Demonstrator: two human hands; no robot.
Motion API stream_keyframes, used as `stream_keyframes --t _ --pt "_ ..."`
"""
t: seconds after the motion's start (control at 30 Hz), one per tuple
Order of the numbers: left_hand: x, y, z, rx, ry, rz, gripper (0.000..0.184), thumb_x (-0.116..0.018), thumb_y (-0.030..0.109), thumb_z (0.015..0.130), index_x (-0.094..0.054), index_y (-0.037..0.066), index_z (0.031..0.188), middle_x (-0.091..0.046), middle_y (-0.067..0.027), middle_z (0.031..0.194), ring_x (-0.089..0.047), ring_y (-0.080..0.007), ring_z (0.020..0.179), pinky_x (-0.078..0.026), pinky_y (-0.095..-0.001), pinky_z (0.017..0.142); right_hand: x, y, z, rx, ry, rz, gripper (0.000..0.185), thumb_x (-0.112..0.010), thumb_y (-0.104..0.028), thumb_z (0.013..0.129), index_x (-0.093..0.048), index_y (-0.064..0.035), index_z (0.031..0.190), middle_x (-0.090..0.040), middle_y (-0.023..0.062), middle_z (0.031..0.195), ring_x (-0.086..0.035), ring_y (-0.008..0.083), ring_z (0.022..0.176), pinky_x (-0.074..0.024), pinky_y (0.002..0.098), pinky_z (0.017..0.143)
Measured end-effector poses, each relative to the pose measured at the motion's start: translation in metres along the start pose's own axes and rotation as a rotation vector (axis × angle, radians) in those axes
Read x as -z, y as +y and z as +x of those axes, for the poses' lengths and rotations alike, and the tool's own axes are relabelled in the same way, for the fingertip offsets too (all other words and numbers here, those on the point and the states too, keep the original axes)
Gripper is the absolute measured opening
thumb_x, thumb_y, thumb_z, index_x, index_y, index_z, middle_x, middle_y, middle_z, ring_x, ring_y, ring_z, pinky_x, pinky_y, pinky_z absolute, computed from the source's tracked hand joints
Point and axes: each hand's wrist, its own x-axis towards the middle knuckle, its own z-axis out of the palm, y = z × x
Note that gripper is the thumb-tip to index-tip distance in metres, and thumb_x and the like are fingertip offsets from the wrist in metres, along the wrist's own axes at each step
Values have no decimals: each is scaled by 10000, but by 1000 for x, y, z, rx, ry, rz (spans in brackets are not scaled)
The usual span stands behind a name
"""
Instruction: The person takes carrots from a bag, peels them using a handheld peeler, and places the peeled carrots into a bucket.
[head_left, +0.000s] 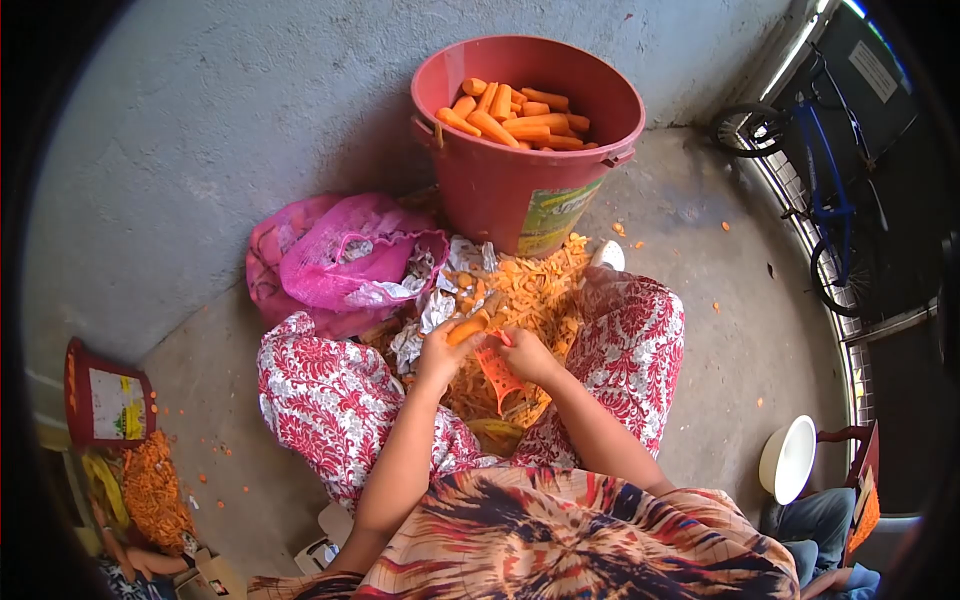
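Observation:
My left hand (437,358) is closed around a carrot (468,328), its tip pointing up and to the right. Beside it, my right hand (530,357) grips a small red peeler (500,338), mostly covered by the fingers. An orange-red strip with holes (499,378) hangs below that hand; I cannot tell what it is. Both hands are over a heap of carrot peelings (540,290) between my legs. Past the heap stands a red bucket (525,185) filled with carrots (515,115).
Left of the peelings lies a pink mesh sack (350,250) with crumpled wrapping. A smaller red bucket (75,390) and more peelings (155,490) are far left. At right are a blue bicycle (828,190), a white basin (788,460) and another person's jeans (825,535).

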Motion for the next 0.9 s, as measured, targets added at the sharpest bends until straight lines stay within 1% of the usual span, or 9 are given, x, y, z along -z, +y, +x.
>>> stream_keyframes --t 0.2,0.4,0.47,0.5,0.57,0.6,0.7,0.83,0.9 --pt "-1 8 -3 7 -10 -121 337 -684 192 708 -552 0 951 -583 -32 866 -541 -99 766 -418 -210 689 -5 4 3 -28 -18 -12 176 -500 -174 783 -533 -2 766 -523 126 592 -500 202 546 -402 329 551" --pt "2 7 -1 -230 27 248 305 -666 198 722 -564 0 931 -575 -30 772 -535 -88 659 -408 -193 592 -18 26 11 43 16 -27 141 -491 -133 773 -547 -8 805 -552 125 648 -517 201 592 -414 325 577" --pt "2 20 -8 -20 -47 -57 256 -647 180 733 -561 -3 890 -529 -8 696 -473 -63 549 -356 -180 477 -12 10 4 58 -21 39 122 -483 -76 751 -553 -4 820 -535 73 636 -480 131 574 -413 297 557" --pt "2 22 -10 86 -83 -208 232 -638 171 738 -559 -5 869 -507 2 657 -442 -50 494 -330 -173 420 -10 4 2 39 -33 19 137 -487 -104 753 -560 -11 822 -552 107 667 -507 194 614 -420 319 584" --pt "6 19 -10 98 -166 -284 261 -636 209 744 -557 -9 864 -498 -11 647 -442 -63 486 -322 -172 407 -6 -3 0 3 -59 -22 171 -494 -160 759 -573 -23 827 -586 177 729 -563 319 695 -432 364 637" --pt "7 18 -10 103 -207 -323 276 -635 227 746 -556 -11 861 -493 -18 642 -442 -69 482 -318 -171 401 -10 10 6 18 -84 -164 183 -499 -171 753 -578 -24 828 -587 182 742 -564 327 709 -435 371 646" --pt "-6 29 -22 -36 -684 -472 367 -617 317 755 -541 -15 891 -500 -46 676 -442 -77 479 -304 -161 375 -38 77 36 44 -91 -412 210 -511 -197 737 -591 -28 833 -590 193 777 -570 340 748 -445 387 669" --pt "3 35 -26 262 -387 -488 479 -572 403 766 -480 0 1007 -500 -55 752 -459 -103 510 -355 -202 405 -39 79 44 -95 91 -221 215 -516 -201 729 -602 -33 832 -594 193 792 -580 326 764 -454 391 676" --pt "1 36 -25 199 -362 -578 465 -560 385 782 -466 9 1038 -505 -58 767 -483 -101 552 -374 -196 403 -14 40 31 -253 173 -95 229 -507 -196 730 -605 -34 860 -598 191 784 -587 310 746 -458 388 663"
